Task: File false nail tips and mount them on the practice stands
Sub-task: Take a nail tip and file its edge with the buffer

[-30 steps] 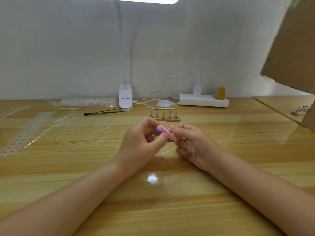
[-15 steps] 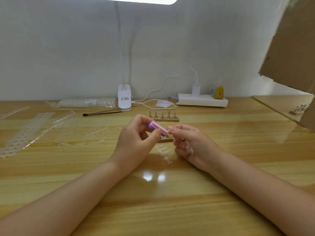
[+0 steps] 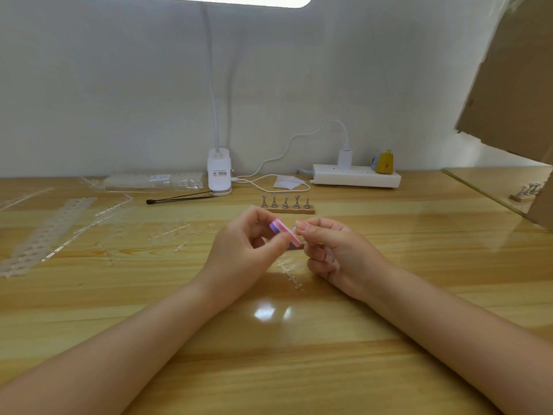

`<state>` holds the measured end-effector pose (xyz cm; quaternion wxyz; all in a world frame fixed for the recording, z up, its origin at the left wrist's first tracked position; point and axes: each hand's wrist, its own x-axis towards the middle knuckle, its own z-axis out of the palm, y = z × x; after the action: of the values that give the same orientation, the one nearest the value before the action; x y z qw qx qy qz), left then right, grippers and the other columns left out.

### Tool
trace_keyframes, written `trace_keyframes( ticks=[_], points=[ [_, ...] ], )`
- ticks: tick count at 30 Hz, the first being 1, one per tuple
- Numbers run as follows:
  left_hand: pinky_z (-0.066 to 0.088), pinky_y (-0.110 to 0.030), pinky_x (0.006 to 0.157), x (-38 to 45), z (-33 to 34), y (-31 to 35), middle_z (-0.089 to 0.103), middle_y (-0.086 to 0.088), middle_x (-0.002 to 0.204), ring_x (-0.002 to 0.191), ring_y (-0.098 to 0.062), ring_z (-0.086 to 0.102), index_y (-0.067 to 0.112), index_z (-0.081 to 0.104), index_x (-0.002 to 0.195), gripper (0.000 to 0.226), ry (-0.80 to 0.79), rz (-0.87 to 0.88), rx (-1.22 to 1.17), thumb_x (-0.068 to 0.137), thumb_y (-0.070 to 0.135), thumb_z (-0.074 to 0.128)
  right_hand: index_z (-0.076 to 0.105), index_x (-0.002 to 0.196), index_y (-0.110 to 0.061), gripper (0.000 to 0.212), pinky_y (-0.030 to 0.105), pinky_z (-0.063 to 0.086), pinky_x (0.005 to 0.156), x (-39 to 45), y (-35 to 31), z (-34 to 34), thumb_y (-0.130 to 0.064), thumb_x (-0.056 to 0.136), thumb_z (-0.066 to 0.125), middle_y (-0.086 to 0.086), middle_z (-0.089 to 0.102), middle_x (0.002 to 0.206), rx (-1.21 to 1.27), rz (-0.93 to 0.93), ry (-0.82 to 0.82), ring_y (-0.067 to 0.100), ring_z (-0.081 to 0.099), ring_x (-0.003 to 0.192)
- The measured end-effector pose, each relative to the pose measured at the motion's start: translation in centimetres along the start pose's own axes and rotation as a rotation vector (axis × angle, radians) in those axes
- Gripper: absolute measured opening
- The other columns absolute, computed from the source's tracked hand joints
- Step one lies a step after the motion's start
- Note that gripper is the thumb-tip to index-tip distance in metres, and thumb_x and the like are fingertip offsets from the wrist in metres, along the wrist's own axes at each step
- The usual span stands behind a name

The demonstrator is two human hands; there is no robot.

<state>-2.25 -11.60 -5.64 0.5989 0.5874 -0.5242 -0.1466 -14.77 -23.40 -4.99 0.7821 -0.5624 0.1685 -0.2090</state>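
My left hand (image 3: 244, 250) grips a small pink and purple file block (image 3: 283, 232) between thumb and fingers, just above the table's middle. My right hand (image 3: 332, 253) pinches a tiny clear nail tip (image 3: 297, 226) against the block's right end; the tip is mostly hidden by my fingertips. A wooden practice stand (image 3: 288, 208) with several metal holders sits just behind my hands. A clear sprue of nail tips (image 3: 289, 271) lies on the table below my hands.
More clear sprues (image 3: 173, 232) and perforated strips (image 3: 45, 235) lie at the left. A lamp base (image 3: 219, 175), black brush (image 3: 179, 199), bagged tips (image 3: 152, 181) and power strip (image 3: 356, 175) line the back. Cardboard (image 3: 514, 85) and another stand (image 3: 526, 191) are at the right.
The file block in my left hand has slid back and forth against the tip pinched in my right hand. Both hands stay in about the same place.
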Motion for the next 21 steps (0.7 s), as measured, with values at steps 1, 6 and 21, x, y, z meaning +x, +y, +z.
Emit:
trace_keyframes(
  ticks=[1,6,21],
  points=[
    [0.042,-0.040,0.054,-0.08,0.23,-0.07,0.074,0.000,0.083,0.063,-0.039,0.057,0.015,0.061,0.094,0.016,-0.065,-0.009,0.022,0.084,0.023,0.071,0.065,0.081,-0.009,0.011,0.014,0.026,0.035,-0.04,-0.02,0.02,-0.018,0.076,0.068,-0.002,0.062,0.062,-0.018,0.000,-0.007,0.005,0.036,0.046],
    [0.043,-0.014,0.053,0.21,-0.18,0.21,0.074,-0.003,0.082,0.069,-0.012,0.066,0.016,0.062,0.093,0.011,0.024,-0.042,-0.107,0.085,0.018,0.069,0.062,0.079,-0.010,0.009,0.014,0.022,0.036,-0.01,-0.16,0.09,-0.017,0.076,0.066,-0.006,0.058,0.058,-0.012,0.013,-0.015,0.004,0.035,0.044],
    [0.045,-0.017,0.053,0.17,0.03,0.57,0.074,-0.003,0.077,0.057,-0.007,0.056,0.017,0.057,0.097,0.016,-0.018,-0.183,-0.128,0.086,0.018,0.068,0.057,0.081,-0.009,0.014,0.013,0.025,0.035,-0.01,-0.04,0.10,-0.020,0.077,0.063,-0.002,0.058,0.062,-0.027,0.017,-0.029,0.003,0.035,0.043]
  ],
)
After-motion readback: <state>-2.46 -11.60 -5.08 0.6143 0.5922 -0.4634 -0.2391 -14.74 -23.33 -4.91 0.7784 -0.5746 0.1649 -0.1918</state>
